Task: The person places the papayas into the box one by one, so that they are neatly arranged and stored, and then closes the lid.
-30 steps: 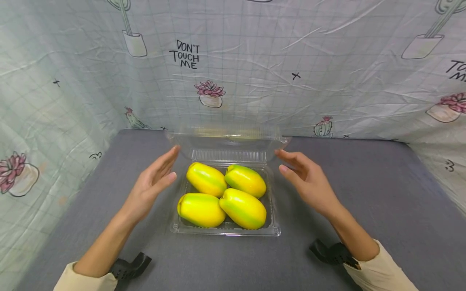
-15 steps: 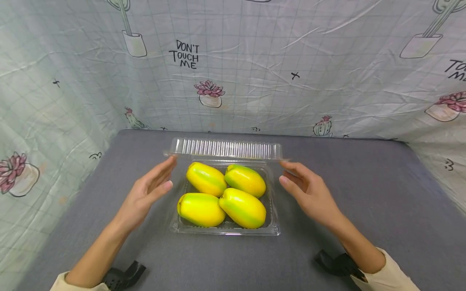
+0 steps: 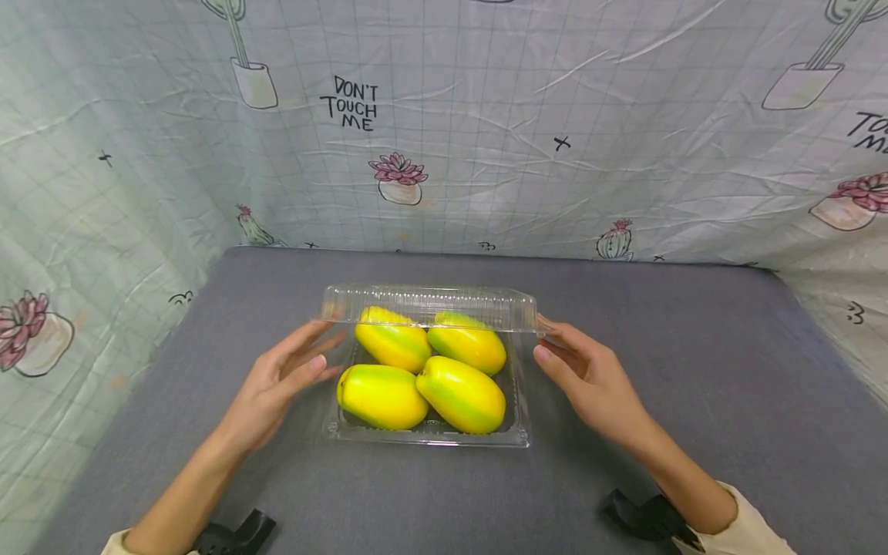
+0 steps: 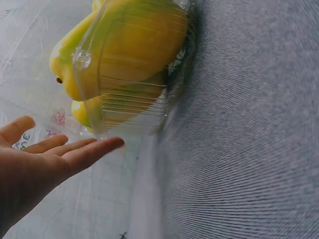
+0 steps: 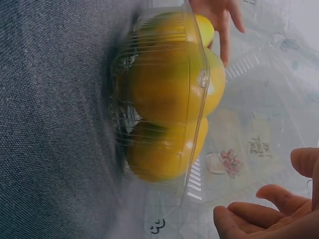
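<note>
A clear plastic clamshell box (image 3: 430, 442) sits on the grey tabletop, holding several glossy yellow-green fruits (image 3: 461, 395) that look like papayas. Its hinged lid (image 3: 430, 308) leans forward at the back, tilted over the rear fruits. My left hand (image 3: 270, 389) is at the box's left, fingers extended, with the fingertips at the lid's left corner. At the opposite corner, the fingers of my right hand (image 3: 600, 381) reach the lid's right edge. Neither hand is curled round anything. In the left wrist view, the left fingers (image 4: 92, 153) are spread beside the box's ribbed wall.
Grey cloth (image 3: 728, 370) covers the table. Behind it and at both sides hangs a pale curtain (image 3: 472, 154) printed with potted plants and lettering. Black straps (image 3: 645, 515) are on both wrists, below beige sleeves.
The lid has swung forward and down from leaning back, and now overhangs the rear fruits. Both hands have moved slightly toward the person with it. The fruits and box base have stayed put.
</note>
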A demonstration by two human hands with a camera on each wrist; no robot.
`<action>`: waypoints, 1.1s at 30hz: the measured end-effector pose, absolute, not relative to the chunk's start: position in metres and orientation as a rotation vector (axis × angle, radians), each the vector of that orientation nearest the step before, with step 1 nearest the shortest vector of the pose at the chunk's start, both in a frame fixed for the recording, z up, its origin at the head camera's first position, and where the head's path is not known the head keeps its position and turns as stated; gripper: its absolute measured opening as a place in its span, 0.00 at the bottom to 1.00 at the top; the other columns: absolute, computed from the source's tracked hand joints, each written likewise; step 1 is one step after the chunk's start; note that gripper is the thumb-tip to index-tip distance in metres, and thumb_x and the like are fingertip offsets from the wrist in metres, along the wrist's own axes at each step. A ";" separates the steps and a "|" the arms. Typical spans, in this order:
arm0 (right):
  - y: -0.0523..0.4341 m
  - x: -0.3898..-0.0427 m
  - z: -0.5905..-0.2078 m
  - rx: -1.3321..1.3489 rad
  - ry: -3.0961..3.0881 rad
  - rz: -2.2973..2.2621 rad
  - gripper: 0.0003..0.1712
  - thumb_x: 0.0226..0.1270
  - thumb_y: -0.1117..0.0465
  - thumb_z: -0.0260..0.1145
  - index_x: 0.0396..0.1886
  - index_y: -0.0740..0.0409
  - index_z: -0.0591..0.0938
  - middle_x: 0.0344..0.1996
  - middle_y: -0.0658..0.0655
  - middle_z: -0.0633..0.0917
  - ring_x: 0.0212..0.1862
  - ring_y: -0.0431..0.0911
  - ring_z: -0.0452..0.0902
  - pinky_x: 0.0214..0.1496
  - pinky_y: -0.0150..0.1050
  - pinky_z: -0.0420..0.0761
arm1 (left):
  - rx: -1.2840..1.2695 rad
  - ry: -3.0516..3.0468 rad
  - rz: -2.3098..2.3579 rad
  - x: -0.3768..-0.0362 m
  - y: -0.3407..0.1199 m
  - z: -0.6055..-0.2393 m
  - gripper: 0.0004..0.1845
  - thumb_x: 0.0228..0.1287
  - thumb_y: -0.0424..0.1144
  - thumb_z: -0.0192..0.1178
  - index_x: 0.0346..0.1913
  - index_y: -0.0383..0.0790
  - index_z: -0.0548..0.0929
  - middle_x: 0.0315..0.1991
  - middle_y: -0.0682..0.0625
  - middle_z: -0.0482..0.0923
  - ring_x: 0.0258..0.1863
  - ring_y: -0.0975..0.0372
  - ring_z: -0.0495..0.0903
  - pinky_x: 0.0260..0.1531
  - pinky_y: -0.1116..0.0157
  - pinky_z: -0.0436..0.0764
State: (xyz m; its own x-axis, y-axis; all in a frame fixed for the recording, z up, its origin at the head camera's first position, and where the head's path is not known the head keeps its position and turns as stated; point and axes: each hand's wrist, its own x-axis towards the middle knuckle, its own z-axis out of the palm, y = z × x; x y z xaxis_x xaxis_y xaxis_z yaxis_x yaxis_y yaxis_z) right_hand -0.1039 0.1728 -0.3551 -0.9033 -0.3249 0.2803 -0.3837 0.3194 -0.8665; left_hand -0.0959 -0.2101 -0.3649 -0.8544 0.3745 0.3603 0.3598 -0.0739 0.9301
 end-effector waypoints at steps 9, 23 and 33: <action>0.173 -0.105 -0.361 0.723 -2.523 1.619 0.22 0.74 0.64 0.55 0.66 0.62 0.70 0.68 0.60 0.67 0.64 0.55 0.67 0.57 0.27 0.70 | 0.811 2.053 2.194 -0.101 -0.211 -0.373 0.23 0.73 0.26 0.40 0.68 0.22 0.57 0.70 0.31 0.54 0.68 0.39 0.55 0.58 0.52 0.69; 0.178 -0.099 -0.366 0.728 -2.651 1.519 0.23 0.77 0.60 0.49 0.69 0.57 0.68 0.68 0.51 0.67 0.68 0.45 0.62 0.60 0.27 0.65 | 0.690 2.058 2.259 -0.090 -0.213 -0.383 0.22 0.75 0.29 0.38 0.69 0.28 0.61 0.70 0.40 0.57 0.67 0.56 0.62 0.56 0.60 0.72; 0.181 -0.095 -0.375 0.799 -2.611 1.611 0.23 0.76 0.65 0.51 0.68 0.58 0.69 0.69 0.53 0.66 0.70 0.45 0.58 0.62 0.27 0.63 | 0.734 2.045 2.220 -0.086 -0.216 -0.392 0.24 0.78 0.33 0.30 0.70 0.26 0.58 0.72 0.43 0.57 0.65 0.51 0.66 0.56 0.61 0.73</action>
State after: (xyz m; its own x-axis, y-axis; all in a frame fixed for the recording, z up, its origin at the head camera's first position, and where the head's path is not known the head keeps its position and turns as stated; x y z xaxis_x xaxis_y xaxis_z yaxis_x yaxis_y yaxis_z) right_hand -0.0947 0.1807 -0.3747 -0.8725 -0.4299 0.2321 -0.4002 0.3565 -0.8442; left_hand -0.0861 -0.2158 -0.3915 -0.8877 0.3366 0.3141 0.2855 -0.1328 0.9491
